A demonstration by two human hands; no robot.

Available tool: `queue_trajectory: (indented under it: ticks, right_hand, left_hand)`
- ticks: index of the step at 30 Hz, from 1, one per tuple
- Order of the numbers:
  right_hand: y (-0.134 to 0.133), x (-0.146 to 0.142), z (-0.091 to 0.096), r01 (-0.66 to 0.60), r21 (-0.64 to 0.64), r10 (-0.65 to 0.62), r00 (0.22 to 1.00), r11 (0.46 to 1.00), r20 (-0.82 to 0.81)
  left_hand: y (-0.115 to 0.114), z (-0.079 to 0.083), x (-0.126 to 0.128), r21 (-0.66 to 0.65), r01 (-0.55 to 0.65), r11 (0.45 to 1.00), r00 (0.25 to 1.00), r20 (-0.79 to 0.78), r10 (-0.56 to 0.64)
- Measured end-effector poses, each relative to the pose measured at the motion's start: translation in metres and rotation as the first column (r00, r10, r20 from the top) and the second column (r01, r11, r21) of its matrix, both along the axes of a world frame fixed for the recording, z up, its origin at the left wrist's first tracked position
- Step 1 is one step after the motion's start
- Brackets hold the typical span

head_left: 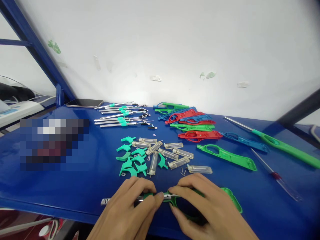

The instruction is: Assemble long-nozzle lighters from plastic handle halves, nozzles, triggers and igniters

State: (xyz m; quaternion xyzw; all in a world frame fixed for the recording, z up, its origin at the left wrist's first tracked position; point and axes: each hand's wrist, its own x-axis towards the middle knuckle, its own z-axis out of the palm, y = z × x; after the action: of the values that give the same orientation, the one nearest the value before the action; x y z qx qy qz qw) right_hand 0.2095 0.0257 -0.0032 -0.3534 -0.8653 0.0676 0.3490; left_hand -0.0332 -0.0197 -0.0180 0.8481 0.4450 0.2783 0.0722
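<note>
Before the clear tanks [168, 154] | left hand [132, 206] pinching metal tube [167, 196], right hand [207, 200] gripping green handle [232, 199] | seemingly fitting; calls for steady alignment

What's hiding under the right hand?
A green plastic piece: its rounded end pokes out past the right hand. The part beneath the hand is covered, so I can't see it.

I'm working in a workshop: loose casings [203, 135], metal tubes [115, 116] and a screwdriver [276, 176] are lying on my bench [80, 186].
</note>
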Motion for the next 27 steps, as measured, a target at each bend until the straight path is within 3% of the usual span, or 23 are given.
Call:
queue_trajectory:
  ticks: [10,16,20,24,27]
  right_hand:
    - [-0.003,0.001,0.002,0.003,0.006,-0.003,0.999,1.0,0.032]
    - [-0.002,0.005,0.012,0.058,0.157,-0.072,0.994,0.986,0.087]
    - [-0.002,0.036,0.017,0.004,0.253,-0.054,0.98,0.967,0.19]
    - [-0.005,0.068,0.007,0.074,0.201,-0.116,0.972,0.977,0.205]
    - [-0.004,0.073,0.004,0.041,0.105,-0.055,0.989,0.994,0.139]
  left_hand:
    - [-0.004,0.0,0.004,0.053,-0.051,0.997,0.998,0.047,0.049]
    - [0.0,0.001,0.006,0.094,-0.029,0.995,0.998,0.051,0.024]
    - [0.002,-0.001,0.005,0.091,-0.018,0.996,1.0,0.019,0.016]
    - [0.002,-0.004,0.003,0.103,-0.017,0.995,1.0,-0.004,0.017]
    - [0.002,-0.005,0.003,0.112,-0.005,0.994,1.0,-0.009,0.006]
